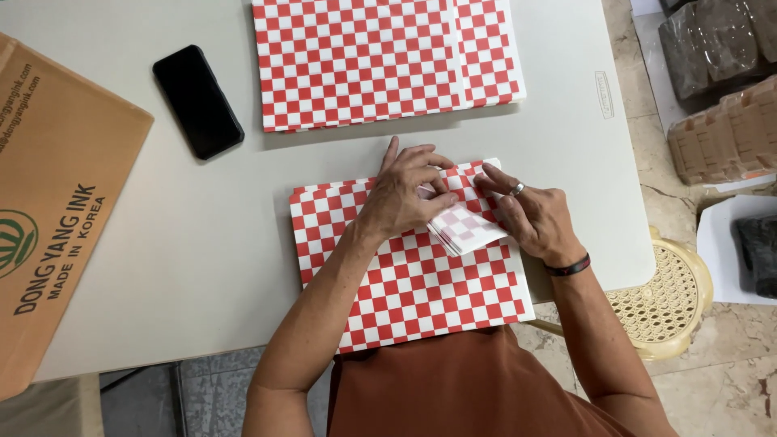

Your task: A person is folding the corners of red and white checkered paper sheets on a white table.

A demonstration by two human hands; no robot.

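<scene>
Broadly, a pale grey table (pixel 202 243) over a stone-tiled floor carries a brown cardboard box (pixel 48 210), a far stack of red-and-white checked paper sheets (pixel 364 65), and a nearer stack (pixel 413 283) squared to the person. Both hands pinch its folded top sheet (pixel 465 226): left hand (pixel 401 198) flattening, right hand (pixel 534 218) apparently creasing. A black phone (pixel 197 101) lies aside.

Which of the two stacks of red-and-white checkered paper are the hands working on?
The near checkered stack at the table's front edge: left hand and right hand fold a sheet on it. The far checkered stack lies untouched.
</scene>
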